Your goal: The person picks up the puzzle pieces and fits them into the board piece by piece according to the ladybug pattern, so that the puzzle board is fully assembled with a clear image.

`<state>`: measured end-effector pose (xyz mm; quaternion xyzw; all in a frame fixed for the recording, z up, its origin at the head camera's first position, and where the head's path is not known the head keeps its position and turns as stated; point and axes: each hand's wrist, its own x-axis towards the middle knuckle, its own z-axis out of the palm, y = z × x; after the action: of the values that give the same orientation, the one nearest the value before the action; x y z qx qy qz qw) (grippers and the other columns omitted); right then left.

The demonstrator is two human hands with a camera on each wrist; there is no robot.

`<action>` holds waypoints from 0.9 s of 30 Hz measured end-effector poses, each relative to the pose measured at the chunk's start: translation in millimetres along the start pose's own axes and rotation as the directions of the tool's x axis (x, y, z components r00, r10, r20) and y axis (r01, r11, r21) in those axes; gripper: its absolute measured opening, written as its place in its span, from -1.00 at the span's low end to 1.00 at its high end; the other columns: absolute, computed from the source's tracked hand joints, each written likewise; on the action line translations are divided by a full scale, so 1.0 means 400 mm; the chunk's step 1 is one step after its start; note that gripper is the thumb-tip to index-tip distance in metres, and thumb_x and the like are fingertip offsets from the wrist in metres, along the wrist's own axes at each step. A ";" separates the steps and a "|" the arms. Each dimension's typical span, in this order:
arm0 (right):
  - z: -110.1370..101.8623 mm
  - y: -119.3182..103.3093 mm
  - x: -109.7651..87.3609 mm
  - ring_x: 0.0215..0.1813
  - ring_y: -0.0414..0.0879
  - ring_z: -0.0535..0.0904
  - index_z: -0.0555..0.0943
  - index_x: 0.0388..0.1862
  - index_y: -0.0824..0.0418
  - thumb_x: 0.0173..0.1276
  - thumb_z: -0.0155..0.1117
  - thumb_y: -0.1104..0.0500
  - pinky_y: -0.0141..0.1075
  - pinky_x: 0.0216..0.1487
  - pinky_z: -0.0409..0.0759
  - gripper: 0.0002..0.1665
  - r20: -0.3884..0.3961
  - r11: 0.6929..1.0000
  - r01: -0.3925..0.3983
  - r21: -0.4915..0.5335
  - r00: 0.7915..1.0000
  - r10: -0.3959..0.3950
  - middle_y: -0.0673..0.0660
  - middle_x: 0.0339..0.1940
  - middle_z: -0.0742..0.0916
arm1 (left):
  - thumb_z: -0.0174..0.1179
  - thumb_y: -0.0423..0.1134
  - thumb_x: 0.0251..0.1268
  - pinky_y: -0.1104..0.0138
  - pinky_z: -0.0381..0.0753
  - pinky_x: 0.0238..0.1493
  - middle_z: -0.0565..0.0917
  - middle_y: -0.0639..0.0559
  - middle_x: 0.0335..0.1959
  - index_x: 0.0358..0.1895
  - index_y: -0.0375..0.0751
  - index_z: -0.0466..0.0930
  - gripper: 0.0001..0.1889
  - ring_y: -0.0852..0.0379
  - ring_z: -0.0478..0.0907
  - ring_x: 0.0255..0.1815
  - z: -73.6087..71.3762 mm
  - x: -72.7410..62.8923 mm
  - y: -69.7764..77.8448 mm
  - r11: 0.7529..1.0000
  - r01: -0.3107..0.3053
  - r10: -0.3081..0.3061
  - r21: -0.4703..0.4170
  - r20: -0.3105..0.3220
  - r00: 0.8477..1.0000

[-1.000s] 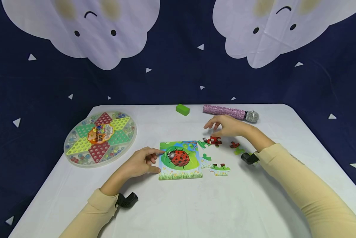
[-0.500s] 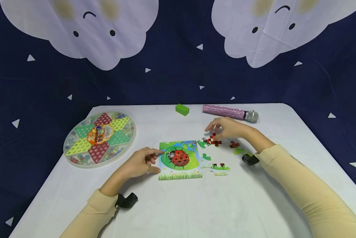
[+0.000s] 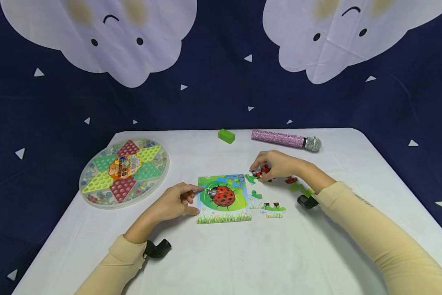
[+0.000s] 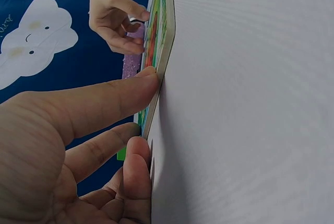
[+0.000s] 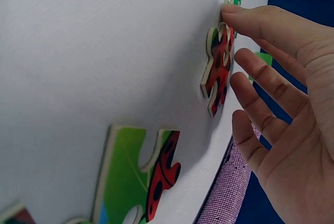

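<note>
A square ladybug picture board (image 3: 224, 198) lies flat mid-table. My left hand (image 3: 174, 201) rests at its left side, thumb and index finger touching the edge well apart; the thumb (image 4: 115, 98) lies along that edge in the left wrist view. Right of the board, my right hand (image 3: 278, 164) pinches a red and black puzzle piece (image 3: 264, 170) between thumb and index finger, among joined pieces. The right wrist view shows the thumb tip on the far end of these red pieces (image 5: 217, 70); the other fingers stand loosely off them. The index tip is hidden there.
Loose puzzle pieces lie nearby: a grass piece (image 3: 274, 210), a corner piece (image 3: 256, 200) and a green and red piece (image 3: 291, 179). Behind are a pink glitter microphone (image 3: 280, 138) and a green block (image 3: 226, 136). A round marble game board (image 3: 125, 172) lies at left.
My right hand has moved left and toward me, its thumb and index finger closing on the red piece beside the joined ones. The left hand and board have not moved.
</note>
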<state>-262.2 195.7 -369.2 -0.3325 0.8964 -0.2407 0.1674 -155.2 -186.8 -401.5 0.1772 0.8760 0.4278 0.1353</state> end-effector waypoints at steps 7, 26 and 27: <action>0.002 0.004 -0.002 0.07 -0.04 0.60 0.80 0.20 0.10 0.28 0.65 0.18 -0.14 0.07 0.57 -0.52 -0.008 0.999 0.013 -0.045 1.000 -0.013 0.06 0.14 0.75 | 0.64 -0.39 0.09 0.44 0.48 -0.25 0.57 -0.08 -0.17 0.36 -0.25 0.67 -0.32 0.10 0.44 -0.25 -0.001 -0.001 0.000 1.000 0.004 -0.004 0.004 0.001 1.000; 0.009 -0.003 0.004 0.03 -0.06 0.59 0.82 0.18 0.12 0.30 0.61 0.23 -0.11 0.12 0.59 -0.55 -0.005 0.998 0.053 -0.037 0.999 -0.053 0.02 0.08 0.77 | 0.63 -0.39 0.10 0.44 0.47 -0.26 0.56 -0.08 -0.16 0.36 -0.26 0.67 -0.32 0.10 0.44 -0.24 -0.001 -0.001 0.002 1.000 0.011 -0.011 -0.006 0.002 1.000; 0.009 -0.003 0.004 0.04 -0.06 0.60 0.82 0.18 0.12 0.30 0.61 0.23 -0.11 0.12 0.59 -0.55 -0.004 0.998 0.052 -0.038 0.999 -0.052 0.02 0.08 0.77 | 0.63 -0.38 0.10 0.44 0.47 -0.26 0.56 -0.08 -0.16 0.36 -0.26 0.67 -0.32 0.10 0.44 -0.24 -0.001 -0.001 0.002 1.000 0.012 -0.012 -0.002 0.002 1.000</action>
<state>-261.0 192.5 -371.7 -0.3582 0.8922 -0.2289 0.1526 -154.9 -186.9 -400.4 0.1722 0.8764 0.4279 0.1388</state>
